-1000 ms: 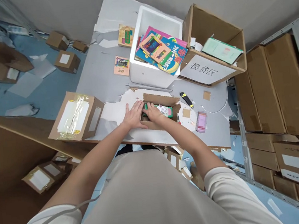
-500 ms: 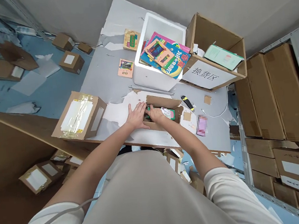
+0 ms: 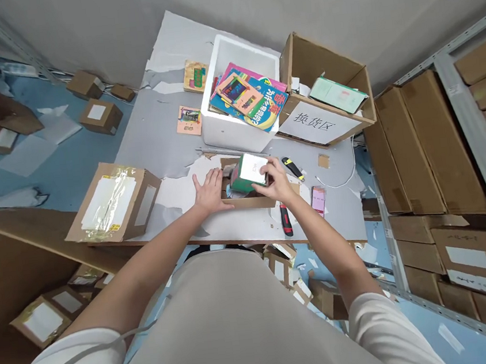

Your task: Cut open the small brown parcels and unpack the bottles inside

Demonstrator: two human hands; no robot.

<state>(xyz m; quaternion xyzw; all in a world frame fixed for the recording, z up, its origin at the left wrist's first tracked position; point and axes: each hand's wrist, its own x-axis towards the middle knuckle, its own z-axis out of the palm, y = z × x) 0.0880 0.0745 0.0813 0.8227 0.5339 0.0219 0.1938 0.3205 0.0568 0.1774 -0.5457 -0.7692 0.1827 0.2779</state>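
A long open cardboard box (image 3: 249,203) lies on the table in front of me. My left hand (image 3: 210,193) rests flat with fingers spread against the box's left end. In my right hand (image 3: 278,182) is a small green and white box (image 3: 247,173), gripped at its right end and tilted above the cardboard box's opening. Beneath it, the contents of the cardboard box are mostly hidden. A red and black utility knife (image 3: 286,219) lies just below my right wrist, and a yellow and black utility knife (image 3: 292,168) is to the upper right.
A white foam box (image 3: 224,132) holding books stands behind, beside a labelled carton (image 3: 328,124). At left sits a taped parcel (image 3: 110,204). A phone (image 3: 318,200) and a white cable (image 3: 343,183) lie at right. Shelving with cartons (image 3: 439,144) borders the right side.
My right hand has lifted the green and white box up out of the cardboard box and moved right. My left hand stays at the left end. The red knife has come into sight.
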